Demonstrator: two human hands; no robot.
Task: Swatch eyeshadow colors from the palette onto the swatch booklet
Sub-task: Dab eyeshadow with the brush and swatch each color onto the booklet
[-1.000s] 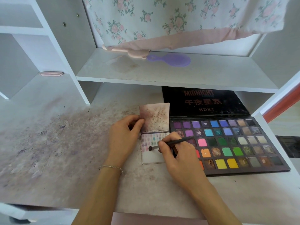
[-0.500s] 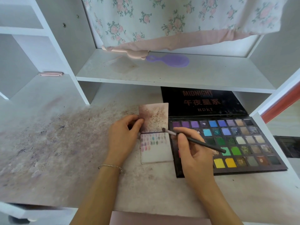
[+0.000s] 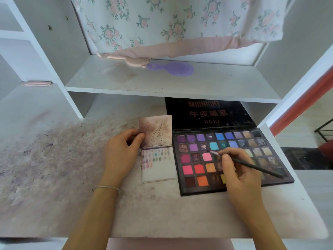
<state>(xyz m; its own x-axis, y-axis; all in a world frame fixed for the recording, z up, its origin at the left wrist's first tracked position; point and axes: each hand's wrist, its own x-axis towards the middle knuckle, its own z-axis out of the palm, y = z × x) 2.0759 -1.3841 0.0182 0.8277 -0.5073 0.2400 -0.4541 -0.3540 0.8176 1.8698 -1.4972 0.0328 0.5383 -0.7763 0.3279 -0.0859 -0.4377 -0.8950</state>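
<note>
The eyeshadow palette (image 3: 232, 159) lies open on the desk (image 3: 54, 168), its dark lid propped back under the shelf (image 3: 180, 83), and the swatch booklet (image 3: 158, 150) sits just beside its left edge, lower page flat and upper flap raised. Rows of small colour dabs already cover the top part of the lower page; the lower half is bare. The right hand (image 3: 241, 170) pinches a thin brush (image 3: 248, 165) between thumb and fingers, the tip down among the pans near the bright pink and turquoise squares; whether the bristles touch a pan I cannot tell. The left hand (image 3: 122, 152) holds the booklet's raised flap, thumb and fingertips pinching its left edge. The step in hand looks like loading colour. The pans are closely packed, so a tip that lands on a divider could pick up two shades and give a muddy swatch. An overloaded brush might shed powder on its way across to the page, and the desk is already heavily dusted with pigment. If the left hand loosens, the flap may fall onto the dabs and smear them. A purple hand mirror (image 3: 173, 69) lies on the shelf beneath a floral cloth (image 3: 180, 24).
</note>
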